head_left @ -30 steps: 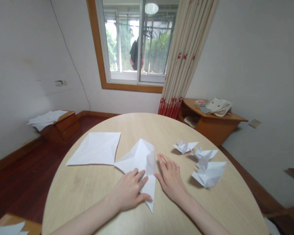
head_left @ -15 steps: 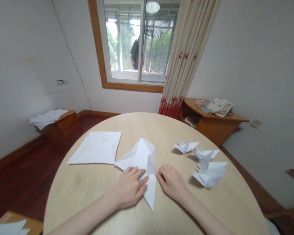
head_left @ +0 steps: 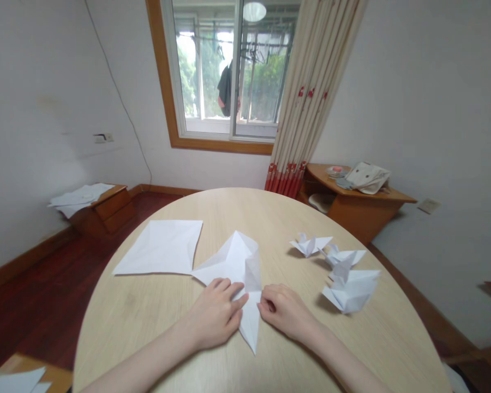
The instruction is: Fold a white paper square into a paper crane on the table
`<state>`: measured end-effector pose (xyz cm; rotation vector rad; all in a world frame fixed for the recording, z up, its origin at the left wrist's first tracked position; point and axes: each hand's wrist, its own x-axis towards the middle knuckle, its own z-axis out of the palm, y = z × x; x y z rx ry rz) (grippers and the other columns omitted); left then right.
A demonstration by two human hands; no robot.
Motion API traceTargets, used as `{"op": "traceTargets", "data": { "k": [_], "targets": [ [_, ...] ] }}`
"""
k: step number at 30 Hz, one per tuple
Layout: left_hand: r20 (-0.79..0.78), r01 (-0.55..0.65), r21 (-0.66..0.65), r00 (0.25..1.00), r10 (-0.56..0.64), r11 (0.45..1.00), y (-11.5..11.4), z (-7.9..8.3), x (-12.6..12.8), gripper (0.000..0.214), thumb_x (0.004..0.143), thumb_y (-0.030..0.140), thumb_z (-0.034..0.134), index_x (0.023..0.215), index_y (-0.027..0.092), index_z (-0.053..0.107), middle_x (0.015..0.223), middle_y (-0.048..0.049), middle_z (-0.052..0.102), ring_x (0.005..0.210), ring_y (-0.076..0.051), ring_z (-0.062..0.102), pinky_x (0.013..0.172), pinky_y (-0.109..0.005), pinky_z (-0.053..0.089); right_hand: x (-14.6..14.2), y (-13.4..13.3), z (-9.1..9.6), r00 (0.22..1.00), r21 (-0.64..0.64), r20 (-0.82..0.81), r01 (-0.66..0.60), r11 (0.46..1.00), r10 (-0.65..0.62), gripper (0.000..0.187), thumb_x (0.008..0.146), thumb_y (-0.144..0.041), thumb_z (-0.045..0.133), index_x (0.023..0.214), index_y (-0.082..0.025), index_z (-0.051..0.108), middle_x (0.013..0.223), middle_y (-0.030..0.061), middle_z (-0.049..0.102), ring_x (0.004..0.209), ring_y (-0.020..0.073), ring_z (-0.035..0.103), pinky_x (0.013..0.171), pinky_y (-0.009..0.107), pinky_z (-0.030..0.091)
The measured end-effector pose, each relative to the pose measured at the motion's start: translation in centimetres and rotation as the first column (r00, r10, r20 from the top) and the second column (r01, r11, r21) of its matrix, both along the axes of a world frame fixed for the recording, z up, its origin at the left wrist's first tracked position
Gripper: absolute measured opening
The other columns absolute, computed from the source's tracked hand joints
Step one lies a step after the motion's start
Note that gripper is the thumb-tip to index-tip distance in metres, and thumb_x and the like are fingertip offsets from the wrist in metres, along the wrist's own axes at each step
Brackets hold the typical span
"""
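A partly folded sheet of white paper (head_left: 241, 256) lies on the round table with a narrow point toward me. My left hand (head_left: 216, 314) rests over its near left part, fingers stretched out and pressing it down. At the right edge of the narrow point, my right hand (head_left: 286, 311) is closed, with curled fingers and thumb tip pinched at the paper's edge. The left palm hides some of the folds.
A flat stack of white square paper (head_left: 159, 248) touches the folded sheet's left corner. Several folded paper birds (head_left: 349, 292) stand at the right on the wooden round table (head_left: 245, 204). Behind are a low drawer cabinet (head_left: 114, 210) and a corner shelf (head_left: 360, 213).
My right hand has slid slightly nearer along the paper's right edge, its fingers now more curled. The left hand and the sheet have hardly moved.
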<state>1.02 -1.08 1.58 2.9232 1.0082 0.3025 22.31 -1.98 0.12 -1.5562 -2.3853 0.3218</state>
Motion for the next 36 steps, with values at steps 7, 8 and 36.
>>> {"op": "traceTargets", "data": {
  "k": [7, 8, 36],
  "targets": [
    [0.000, 0.004, -0.002, 1.000, -0.004, 1.000, 0.1, -0.2, 0.0, 0.034, 0.094, 0.026, 0.044, 0.125, 0.022, 0.057, 0.127, -0.0073, 0.057, 0.103, -0.026, 0.050, 0.093, -0.044, 0.040, -0.2, -0.3, 0.4, 0.999, -0.069, -0.027, -0.037, 0.997, 0.036, 0.022, 0.077, -0.013, 0.057, 0.058, -0.019, 0.049, 0.063, -0.0027, 0.058, 0.063, 0.0131, 0.051, 0.065, 0.024, 0.033],
    [-0.002, 0.004, -0.004, 1.000, -0.004, 1.000, 0.1, -0.1, 0.0, 0.034, 0.094, 0.026, 0.044, 0.125, 0.021, 0.057, 0.127, -0.0073, 0.057, 0.103, -0.026, 0.050, 0.093, -0.044, 0.040, -0.2, -0.3, 0.5, 0.999, -0.073, -0.029, -0.038, 0.997, 0.036, 0.022, 0.077, -0.013, 0.057, 0.058, -0.019, 0.049, 0.063, -0.0028, 0.058, 0.063, 0.0130, 0.051, 0.065, 0.024, 0.033],
    [0.025, 0.013, 0.026, 1.000, -0.014, 1.000, 0.1, -0.3, -0.1, 0.033, 0.093, 0.024, 0.044, 0.123, 0.022, 0.057, 0.125, -0.0069, 0.058, 0.102, -0.025, 0.051, 0.097, -0.045, 0.038, -1.6, -2.3, 0.9, 0.947, -0.144, -0.111, -0.316, 0.938, 0.301, 0.024, 0.056, -0.003, 0.055, 0.049, -0.020, 0.038, 0.051, -0.0080, 0.047, 0.055, 0.0103, 0.044, 0.069, 0.025, 0.038]
  ]
}}
